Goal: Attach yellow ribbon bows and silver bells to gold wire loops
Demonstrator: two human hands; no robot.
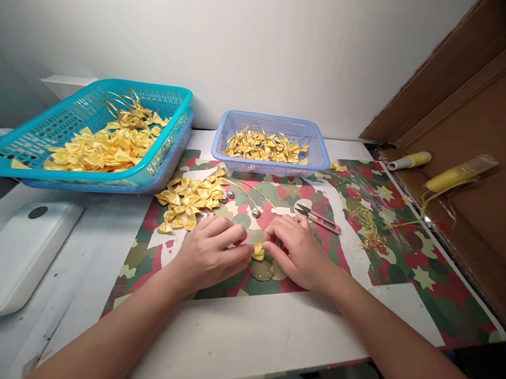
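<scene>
A small yellow ribbon bow (257,250) is held low over the mat, between my two hands. My left hand (217,250) is closed, its fingertips pinching the bow's left side. My right hand (295,250) pinches at the right side with thumb and forefinger; the exact grip is partly hidden. Below the bow a gold cord loop (261,279) rests on the mat. A pile of yellow bows (194,197) lies just beyond my left hand, with several silver bells (256,213) and gold cords (248,194) near it. Pink thread snips (322,220) lie beyond my right hand.
A teal basket (161,171) of bows stands at the left, stacked on a blue one. Another blue basket (270,169) holds corded bows at the back. A white device (23,258) sits left. Gold strings (368,228), thread spools (409,161) and a cardboard wall (470,109) are right.
</scene>
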